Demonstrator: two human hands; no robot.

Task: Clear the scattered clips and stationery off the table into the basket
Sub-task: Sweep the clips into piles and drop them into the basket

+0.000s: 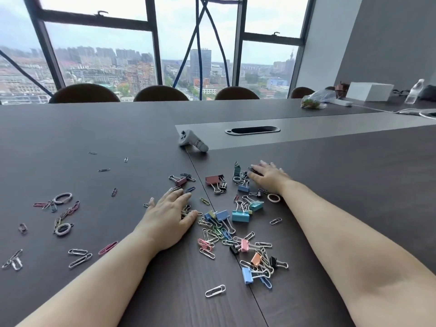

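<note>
Clips (236, 227) lie strewn across the dark wood-grain table (94, 128), thickest in a heap toward the middle of its near edge. There we make out binder clips (240, 215) in sky blue, pink, orange and black, tangled among silver and coloured wire paper clips (207, 253). A dull red binder clip (212, 180) sits at the heap's far side, and a pale rubber ring (273, 197) lies just beside the right wrist. We see the left hand (168, 215) laid flat, fingers straight and slightly spread, resting on clips at the heap's left side and grasping nothing. The right hand (267, 178) is likewise released, its splayed fingers pressing on clips at the heap's far right. A thinner scatter of paper clips and rings trails toward the table's left edge. A white controller (192, 141) rests beyond the heap, toward the far edge.
</note>
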